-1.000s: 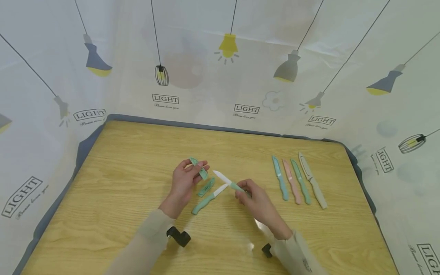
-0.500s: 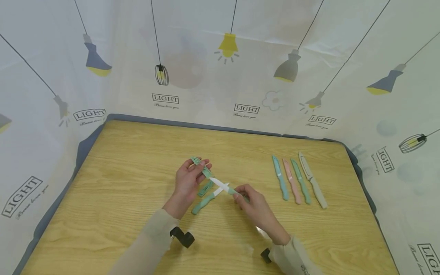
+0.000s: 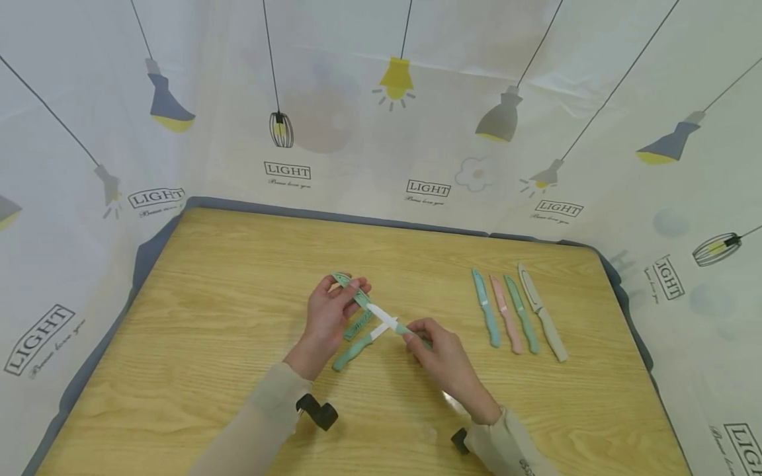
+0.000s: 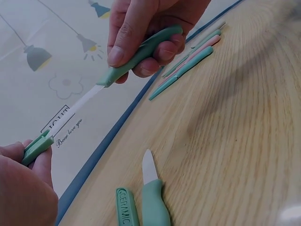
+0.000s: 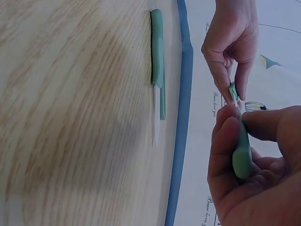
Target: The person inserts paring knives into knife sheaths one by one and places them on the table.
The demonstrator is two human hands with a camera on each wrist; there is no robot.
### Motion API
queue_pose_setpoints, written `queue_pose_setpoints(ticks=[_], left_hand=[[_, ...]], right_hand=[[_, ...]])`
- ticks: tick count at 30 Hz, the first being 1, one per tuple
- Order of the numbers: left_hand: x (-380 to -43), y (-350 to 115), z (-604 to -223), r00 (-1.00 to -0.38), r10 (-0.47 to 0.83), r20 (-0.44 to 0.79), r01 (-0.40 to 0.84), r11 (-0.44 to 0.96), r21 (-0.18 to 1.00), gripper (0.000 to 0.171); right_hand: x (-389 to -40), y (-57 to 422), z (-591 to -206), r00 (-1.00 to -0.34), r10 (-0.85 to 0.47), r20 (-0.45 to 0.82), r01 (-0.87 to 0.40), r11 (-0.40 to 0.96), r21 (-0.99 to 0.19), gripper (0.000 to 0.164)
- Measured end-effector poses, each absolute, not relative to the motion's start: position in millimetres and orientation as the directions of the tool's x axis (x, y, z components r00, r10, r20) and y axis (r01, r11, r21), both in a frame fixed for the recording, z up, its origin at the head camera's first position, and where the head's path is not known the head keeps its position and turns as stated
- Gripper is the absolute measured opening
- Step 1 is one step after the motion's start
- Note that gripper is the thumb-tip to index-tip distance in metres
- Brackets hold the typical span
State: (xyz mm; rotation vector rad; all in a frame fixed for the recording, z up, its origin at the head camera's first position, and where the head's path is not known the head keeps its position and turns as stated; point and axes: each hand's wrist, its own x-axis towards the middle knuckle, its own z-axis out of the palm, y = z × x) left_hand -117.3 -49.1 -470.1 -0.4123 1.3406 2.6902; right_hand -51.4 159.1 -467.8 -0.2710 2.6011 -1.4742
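My left hand (image 3: 326, 316) pinches a green knife sheath (image 4: 37, 147) between thumb and fingers. My right hand (image 3: 443, 357) grips the green handle (image 4: 141, 54) of a paring knife whose white blade (image 4: 75, 110) points at the sheath, its tip at the sheath's mouth. Both are held above the table. Under them lies a second green paring knife (image 3: 354, 352) with a bare white blade, and beside it a loose green sheath (image 4: 126, 207) marked CERAMIC. In the right wrist view the handle's rounded end (image 5: 242, 162) shows between my fingers.
To the right, side by side on the wooden table (image 3: 238, 264), lie a blue knife (image 3: 487, 307), a pink knife (image 3: 506, 314), a green knife (image 3: 521, 314) and a larger cream knife (image 3: 543, 314). A white printed curtain (image 3: 357, 152) surrounds the table's back and sides.
My left hand has moved slightly right with the sheath. The knife in my right hand has tilted and come left, closing the gap, so its blade tip is now at the sheath's mouth.
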Motion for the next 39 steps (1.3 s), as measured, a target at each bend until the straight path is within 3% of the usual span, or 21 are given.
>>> queue_pose_setpoints(ticks=[39], left_hand=[[-113, -44, -472, -0.954, -0.013, -0.299, -0.222, -0.638, 0.737, 0.025]], right_hand=[[-59, 139, -455, -0.974, -0.226, 0.016, -0.130, 0.499, -0.857, 0.017]])
